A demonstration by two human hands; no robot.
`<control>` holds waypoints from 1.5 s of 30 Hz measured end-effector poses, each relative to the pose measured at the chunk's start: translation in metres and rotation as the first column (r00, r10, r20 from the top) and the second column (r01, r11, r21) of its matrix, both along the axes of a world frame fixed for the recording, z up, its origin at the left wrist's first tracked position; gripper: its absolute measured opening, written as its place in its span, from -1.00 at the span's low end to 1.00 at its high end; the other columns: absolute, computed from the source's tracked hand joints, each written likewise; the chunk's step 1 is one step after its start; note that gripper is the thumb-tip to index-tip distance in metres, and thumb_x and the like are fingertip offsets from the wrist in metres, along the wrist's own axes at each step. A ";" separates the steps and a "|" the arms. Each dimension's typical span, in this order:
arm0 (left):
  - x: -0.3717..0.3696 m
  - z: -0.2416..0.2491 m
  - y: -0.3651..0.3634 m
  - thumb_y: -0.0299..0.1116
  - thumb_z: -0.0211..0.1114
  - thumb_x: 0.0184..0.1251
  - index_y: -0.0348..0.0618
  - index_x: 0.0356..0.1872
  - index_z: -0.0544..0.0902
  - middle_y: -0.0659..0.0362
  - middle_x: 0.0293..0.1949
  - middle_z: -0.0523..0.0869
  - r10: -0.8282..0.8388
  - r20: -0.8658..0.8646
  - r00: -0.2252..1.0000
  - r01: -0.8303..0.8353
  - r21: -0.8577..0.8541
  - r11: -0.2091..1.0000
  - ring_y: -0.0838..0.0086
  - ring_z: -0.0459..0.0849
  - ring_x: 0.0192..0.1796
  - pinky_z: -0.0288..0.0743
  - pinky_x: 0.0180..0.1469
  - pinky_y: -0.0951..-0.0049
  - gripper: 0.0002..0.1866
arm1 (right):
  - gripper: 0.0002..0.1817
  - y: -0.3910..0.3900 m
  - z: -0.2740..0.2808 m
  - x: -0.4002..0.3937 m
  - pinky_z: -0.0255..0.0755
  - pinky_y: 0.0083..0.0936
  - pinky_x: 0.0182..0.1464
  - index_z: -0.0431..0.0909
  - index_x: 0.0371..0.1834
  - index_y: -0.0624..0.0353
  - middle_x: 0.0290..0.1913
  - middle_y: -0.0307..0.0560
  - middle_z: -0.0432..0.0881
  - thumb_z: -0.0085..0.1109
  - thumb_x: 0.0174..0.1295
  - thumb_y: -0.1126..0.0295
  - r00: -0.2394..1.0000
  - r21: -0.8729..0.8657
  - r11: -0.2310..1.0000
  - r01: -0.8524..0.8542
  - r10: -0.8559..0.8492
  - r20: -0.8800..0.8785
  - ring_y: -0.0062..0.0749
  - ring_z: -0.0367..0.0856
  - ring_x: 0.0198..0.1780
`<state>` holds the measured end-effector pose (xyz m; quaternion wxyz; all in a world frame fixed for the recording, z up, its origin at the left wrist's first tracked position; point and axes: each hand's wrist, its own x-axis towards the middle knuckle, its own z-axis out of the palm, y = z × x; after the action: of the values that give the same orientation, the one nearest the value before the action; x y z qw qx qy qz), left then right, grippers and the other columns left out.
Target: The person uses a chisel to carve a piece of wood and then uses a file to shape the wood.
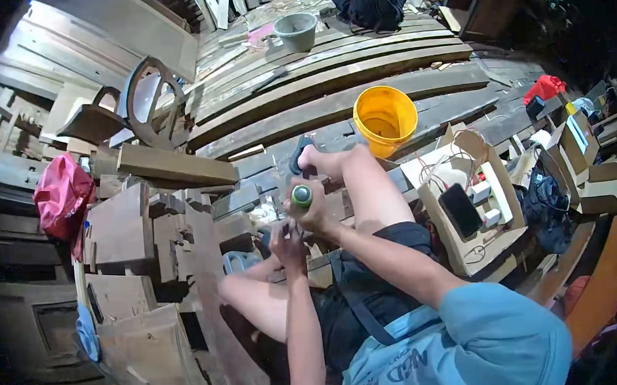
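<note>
My right hand (313, 212) is wrapped round a green handle (300, 196), whose rounded end with a pale centre points up at me. The rest of that tool is hidden below the fist, so its kind does not show. Just below and to the left, my left hand (287, 247) is closed with its fingers pinched together near the right fist. What lies between those fingers is too small to make out. Both hands are between my bent knees, above the wooden boards.
A yellow bucket (385, 123) stands beyond my right knee. To my right, a cardboard box (434, 201) holds a phone (461, 211), chargers and cables. Wood pieces (121, 223) and a pink bag (64, 193) are at left. Farther off are a grey bucket (296, 33) and a seated person (374, 0).
</note>
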<state>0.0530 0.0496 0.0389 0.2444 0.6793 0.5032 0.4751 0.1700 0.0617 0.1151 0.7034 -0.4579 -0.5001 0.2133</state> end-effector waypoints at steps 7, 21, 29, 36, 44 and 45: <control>0.000 -0.003 -0.003 -0.46 0.28 0.07 -0.28 -0.45 0.55 -0.01 -0.50 0.59 0.055 -0.054 0.997 -0.054 0.014 0.998 0.14 0.56 -0.44 0.40 -0.35 0.27 -0.89 | -0.80 -0.001 0.001 0.002 0.24 -0.51 -0.56 0.35 -0.66 0.21 -0.72 -0.11 0.34 0.19 -0.15 0.39 0.993 -0.005 0.998 -0.067 0.066 -0.097 -0.46 0.34 -0.66; 0.009 0.008 -0.008 -0.40 0.25 0.12 -0.34 -0.50 0.52 -0.05 -0.54 0.56 0.168 -0.050 0.984 -0.171 -0.048 0.984 0.11 0.52 -0.46 0.36 -0.35 0.24 -0.82 | -0.81 -0.004 0.013 -0.001 0.27 -0.46 -0.52 0.32 -0.65 0.17 -0.68 -0.07 0.34 0.16 -0.19 0.41 0.998 0.013 0.999 -0.051 0.051 -0.033 -0.27 0.36 -0.64; 0.014 0.021 -0.014 -0.42 0.26 0.09 -0.34 -0.56 0.46 0.01 -0.58 0.52 0.204 -0.002 0.979 -0.204 -0.022 0.979 0.26 0.48 -0.53 0.34 -0.41 0.33 -0.79 | -0.72 -0.007 0.015 -0.003 0.26 -0.44 -0.53 0.32 -0.66 0.18 -0.70 -0.06 0.31 0.19 -0.14 0.26 0.993 -0.012 0.993 -0.117 0.117 -0.002 -0.30 0.33 -0.66; 0.009 0.007 -0.010 -0.41 0.27 0.08 -0.35 -0.51 0.48 -0.03 -0.57 0.53 0.206 -0.049 0.977 -0.209 -0.053 0.977 0.17 0.51 -0.48 0.37 -0.37 0.28 -0.80 | -0.72 0.001 0.005 -0.004 0.24 -0.46 -0.56 0.33 -0.67 0.16 -0.73 -0.10 0.31 0.21 -0.11 0.24 0.996 0.070 0.994 -0.084 0.085 -0.011 -0.39 0.34 -0.68; 0.010 -0.004 0.000 -0.51 0.22 0.01 -0.35 -0.55 0.38 -0.08 -0.59 0.49 0.159 -0.041 0.986 -0.157 0.038 0.987 0.05 0.45 -0.53 0.30 -0.43 0.19 -0.83 | -0.70 -0.001 0.011 -0.005 0.27 -0.48 -0.58 0.33 -0.69 0.13 -0.74 -0.14 0.36 0.20 -0.07 0.21 0.995 0.024 0.995 -0.096 0.096 -0.002 -0.39 0.36 -0.70; 0.013 0.004 -0.002 -0.52 0.21 0.03 -0.34 -0.56 0.38 -0.07 -0.61 0.47 0.155 -0.018 0.988 -0.153 0.082 0.985 0.06 0.44 -0.54 0.29 -0.44 0.19 -0.83 | -0.71 0.001 0.013 -0.004 0.28 -0.46 -0.53 0.34 -0.68 0.13 -0.73 -0.14 0.35 0.21 -0.10 0.23 0.995 -0.007 0.995 -0.099 0.099 0.009 -0.34 0.36 -0.68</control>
<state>0.0658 0.0478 0.0425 0.1733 0.6532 0.5376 0.5043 0.1661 0.0631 0.1282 0.6881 -0.4358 -0.5248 0.2474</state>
